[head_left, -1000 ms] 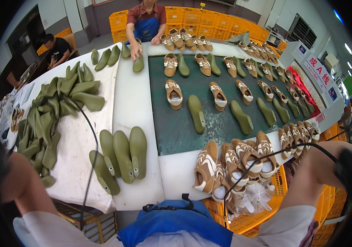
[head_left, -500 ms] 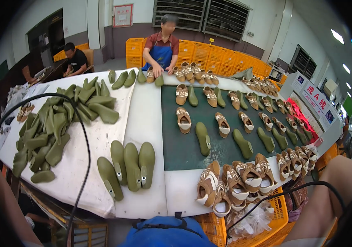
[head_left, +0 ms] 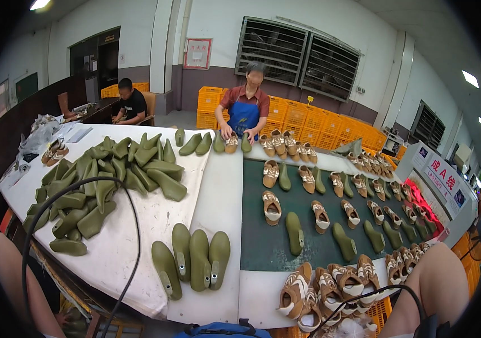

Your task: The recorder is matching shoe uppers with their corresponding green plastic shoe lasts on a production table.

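Only my two forearms show: the left one [head_left: 12,281] at the lower left edge and the right one [head_left: 434,281] at the lower right. Both hands are out of the picture. Several green shoe lasts [head_left: 192,265] lie side by side on the white table [head_left: 218,191] in front of me. Right of them, a cluster of tan and white shoe uppers [head_left: 330,287] sits at the near end of the dark green belt [head_left: 260,248]. More uppers and lasts lie along the belt.
A big pile of green lasts [head_left: 105,180] covers the table's left side. A person in a blue apron [head_left: 246,112] handles shoes at the far end; another person [head_left: 130,104] sits at the back left. Orange crates [head_left: 313,121] line the rear. Black cables [head_left: 130,225] hang close.
The view has lifted from the table toward the far wall. My forearms have spread outward to the lower corners.
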A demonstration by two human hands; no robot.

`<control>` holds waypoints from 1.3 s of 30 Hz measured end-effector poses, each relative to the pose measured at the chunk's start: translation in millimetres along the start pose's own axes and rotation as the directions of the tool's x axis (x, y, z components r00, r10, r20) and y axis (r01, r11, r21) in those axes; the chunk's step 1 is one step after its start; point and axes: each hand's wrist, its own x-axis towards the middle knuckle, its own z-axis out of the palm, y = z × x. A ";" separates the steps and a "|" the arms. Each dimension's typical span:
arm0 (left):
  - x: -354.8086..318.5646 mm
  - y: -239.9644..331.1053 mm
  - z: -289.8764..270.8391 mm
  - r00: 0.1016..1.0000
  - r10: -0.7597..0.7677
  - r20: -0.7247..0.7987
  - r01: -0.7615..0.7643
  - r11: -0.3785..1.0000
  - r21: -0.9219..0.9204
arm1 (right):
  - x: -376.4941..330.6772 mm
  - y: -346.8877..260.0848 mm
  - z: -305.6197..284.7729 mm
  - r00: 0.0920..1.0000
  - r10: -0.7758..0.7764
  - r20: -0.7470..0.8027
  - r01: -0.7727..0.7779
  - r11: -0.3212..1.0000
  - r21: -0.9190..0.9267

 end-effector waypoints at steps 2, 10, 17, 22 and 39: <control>-4.9 1.2 4.4 1.000 -0.001 -0.002 0.001 1.000 -0.031 | -3.8 4.0 6.8 0.999 0.031 -0.011 -0.030 0.997 0.068; -24.5 18.8 -5.0 0.998 -0.044 0.044 0.051 0.981 -0.186 | -26.5 -8.9 41.3 0.971 0.229 -0.064 -0.198 0.927 0.319; -41.0 28.5 -5.4 1.000 -0.009 0.026 0.016 0.954 -0.300 | -41.6 -8.9 58.7 0.946 0.312 -0.086 -0.223 0.821 0.526; -78.7 77.8 -45.8 0.888 -0.340 0.309 0.366 0.930 -0.031 | -99.7 1.2 58.8 0.734 0.674 0.079 -0.642 0.651 0.405; -418.1 50.3 90.8 0.184 -0.871 0.456 0.398 0.490 0.776 | -422.2 55.3 164.5 -0.349 0.758 0.551 -0.463 0.371 -0.805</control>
